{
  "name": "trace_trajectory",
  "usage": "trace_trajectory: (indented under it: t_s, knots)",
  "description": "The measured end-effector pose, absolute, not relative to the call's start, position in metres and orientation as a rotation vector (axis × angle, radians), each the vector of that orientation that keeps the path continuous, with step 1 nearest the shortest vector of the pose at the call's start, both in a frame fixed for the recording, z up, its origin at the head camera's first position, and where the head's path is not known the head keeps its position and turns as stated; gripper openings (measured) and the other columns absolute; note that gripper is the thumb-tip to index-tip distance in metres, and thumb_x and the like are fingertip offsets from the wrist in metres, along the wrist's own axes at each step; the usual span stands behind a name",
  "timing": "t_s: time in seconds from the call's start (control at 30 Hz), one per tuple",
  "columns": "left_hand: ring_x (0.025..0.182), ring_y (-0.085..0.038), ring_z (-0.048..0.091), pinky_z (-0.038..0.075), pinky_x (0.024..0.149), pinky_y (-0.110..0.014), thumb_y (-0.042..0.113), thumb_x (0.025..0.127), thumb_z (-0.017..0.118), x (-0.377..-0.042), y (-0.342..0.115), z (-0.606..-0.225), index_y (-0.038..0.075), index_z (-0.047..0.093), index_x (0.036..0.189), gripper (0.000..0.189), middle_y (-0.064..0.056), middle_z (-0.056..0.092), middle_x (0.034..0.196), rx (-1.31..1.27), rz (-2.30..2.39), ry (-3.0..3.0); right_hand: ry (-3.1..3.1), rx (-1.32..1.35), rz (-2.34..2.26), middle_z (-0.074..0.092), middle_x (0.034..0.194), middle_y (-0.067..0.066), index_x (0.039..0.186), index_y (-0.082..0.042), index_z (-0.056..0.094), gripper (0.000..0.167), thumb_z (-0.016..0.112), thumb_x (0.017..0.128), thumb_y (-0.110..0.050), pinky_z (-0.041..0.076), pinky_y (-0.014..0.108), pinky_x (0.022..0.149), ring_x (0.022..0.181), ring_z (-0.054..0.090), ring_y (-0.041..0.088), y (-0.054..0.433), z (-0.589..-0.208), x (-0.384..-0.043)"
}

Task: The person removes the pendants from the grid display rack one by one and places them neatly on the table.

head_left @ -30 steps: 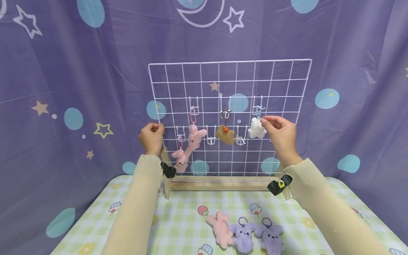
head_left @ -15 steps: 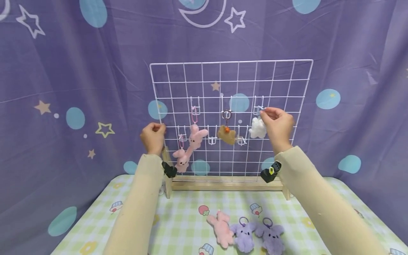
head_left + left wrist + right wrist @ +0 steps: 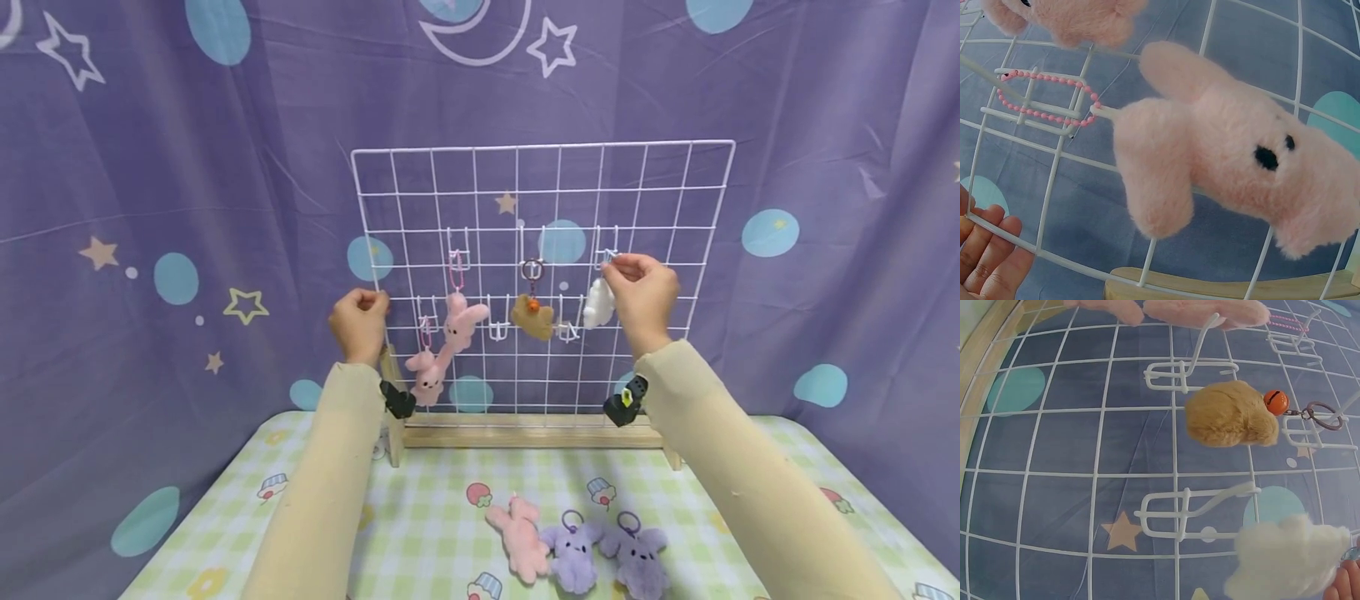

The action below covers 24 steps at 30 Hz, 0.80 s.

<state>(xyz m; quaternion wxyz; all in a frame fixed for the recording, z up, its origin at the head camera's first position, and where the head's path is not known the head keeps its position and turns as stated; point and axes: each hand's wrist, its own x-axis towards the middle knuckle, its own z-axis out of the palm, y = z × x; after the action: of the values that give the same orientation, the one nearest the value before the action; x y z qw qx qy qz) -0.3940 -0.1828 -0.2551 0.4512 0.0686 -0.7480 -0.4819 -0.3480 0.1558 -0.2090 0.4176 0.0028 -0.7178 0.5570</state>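
Note:
My left hand [image 3: 358, 325] grips the left edge wire of a white grid panel [image 3: 543, 147]. In the left wrist view its curled fingers [image 3: 994, 256] lie at that wire. My right hand [image 3: 643, 302] pinches the top of a white plush keychain [image 3: 597, 304] at its light blue loop, beside an upper right hook. The plush hangs turned sideways; whether the loop sits on the hook is hard to tell. A brown plush keychain [image 3: 533, 317] with an orange bell hangs left of it. Two pink bunny keychains [image 3: 460, 323] hang on bead chains from left hooks.
On the checked tablecloth [image 3: 427, 517] lie a pink plush [image 3: 521, 540] and two purple plush keychains [image 3: 574, 562] with rings. Bare white hooks [image 3: 498, 332] stick out below the brown plush's level. A wooden base [image 3: 528, 437] carries the panel; a purple curtain [image 3: 225, 150] hangs behind.
My right hand has moved up from the white plush's body to its blue loop, then slightly left. The plush has turned from facing front to sideways. My left hand stays on the panel.

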Motion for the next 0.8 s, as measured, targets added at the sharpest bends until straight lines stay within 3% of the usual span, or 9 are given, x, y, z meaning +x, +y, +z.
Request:
trace_trajectory:
  t_s: [0.8]
  knots:
    - [0.064, -0.018, 0.062, 0.038, 0.056, -0.017, 0.02, 0.084, 0.066, -0.395, -0.1824, -0.2558, 0.003, 0.07, 0.08, 0.018, -0.012, 0.07, 0.076, 0.171, -1.181, -1.841, -1.813, -0.037, 1.39, 0.07, 0.095, 0.02, 0.097, 0.004, 0.07, 0.021, 0.071, 0.081, -0.01, 0.044, 0.01, 0.059, 0.058, 0.051, -0.012, 0.1556, -0.2071, -0.3541]
